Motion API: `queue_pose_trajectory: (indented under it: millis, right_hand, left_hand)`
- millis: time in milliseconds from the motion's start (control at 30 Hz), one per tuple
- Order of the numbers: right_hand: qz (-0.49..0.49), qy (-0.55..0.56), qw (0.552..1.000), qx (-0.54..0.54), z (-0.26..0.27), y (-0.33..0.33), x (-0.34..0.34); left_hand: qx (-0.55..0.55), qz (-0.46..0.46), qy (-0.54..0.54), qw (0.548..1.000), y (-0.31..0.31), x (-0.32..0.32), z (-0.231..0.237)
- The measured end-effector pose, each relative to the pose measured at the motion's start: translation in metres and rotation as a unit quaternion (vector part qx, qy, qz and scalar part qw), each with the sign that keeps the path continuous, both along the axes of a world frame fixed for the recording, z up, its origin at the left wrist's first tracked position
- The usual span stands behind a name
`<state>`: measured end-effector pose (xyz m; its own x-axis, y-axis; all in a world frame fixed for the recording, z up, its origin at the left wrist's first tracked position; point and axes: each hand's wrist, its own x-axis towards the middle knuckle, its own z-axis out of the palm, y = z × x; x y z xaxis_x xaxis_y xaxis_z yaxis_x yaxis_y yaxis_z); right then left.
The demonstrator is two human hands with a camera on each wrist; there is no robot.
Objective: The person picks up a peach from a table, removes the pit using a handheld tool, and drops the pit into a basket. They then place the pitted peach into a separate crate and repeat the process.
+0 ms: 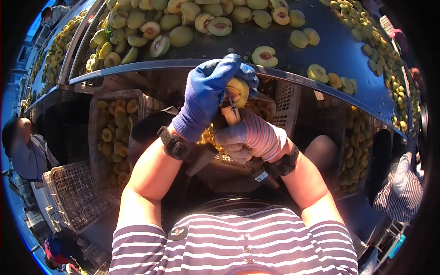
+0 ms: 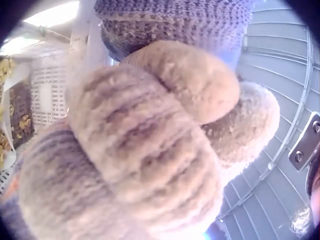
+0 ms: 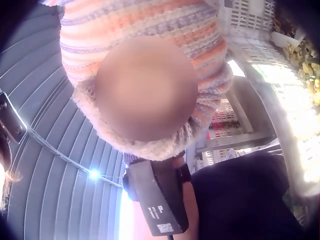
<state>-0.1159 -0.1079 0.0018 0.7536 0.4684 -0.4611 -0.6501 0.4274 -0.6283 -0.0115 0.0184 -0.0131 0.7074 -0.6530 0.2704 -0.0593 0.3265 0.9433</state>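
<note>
My left hand (image 1: 208, 85), in a blue coated glove, grips a yellow-green peach (image 1: 239, 91) above the front edge of the metal table. A reddish centre shows on the cut face of that peach. My right hand (image 1: 252, 137), in a striped knit glove, holds a slim metal pitting tool (image 1: 233, 106) against the fruit from below. Most of the tool is hidden by the fingers. Close up in the left wrist view are the right hand's knit fingers (image 2: 150, 145), with the left glove's purple cuff (image 2: 175, 20) above them.
Many peaches (image 1: 181, 35), some cut, lie on the metal table (image 1: 206, 50). Crates of fruit halves stand at left (image 1: 117, 133) and right (image 1: 355, 146). A basket (image 1: 75, 192) stands lower left. Other people sit on both sides.
</note>
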Motion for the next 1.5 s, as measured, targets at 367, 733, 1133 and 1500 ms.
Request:
queue_pose_trajectory:
  millis: [367, 733, 1133, 1500]
  right_hand:
    - [0.210, 0.006, 0.856, -0.472, -0.001, -0.041, -0.022]
    - [0.204, -0.123, 0.784, -0.573, -0.051, -0.009, -0.023]
    - [0.271, -0.068, 0.794, -0.539, -0.075, 0.044, -0.018]
    - [0.302, -0.111, 0.769, -0.553, -0.112, 0.073, -0.008]
  left_hand:
    - [-0.141, -0.070, 0.361, 0.919, 0.011, 0.017, -0.013]
    - [0.114, 0.393, -0.027, 0.912, 0.299, 0.002, 0.020]
    - [0.629, 0.442, 0.083, 0.635, 0.440, -0.139, -0.238]
    - [0.580, 0.368, -0.094, 0.721, 0.441, -0.096, -0.237]
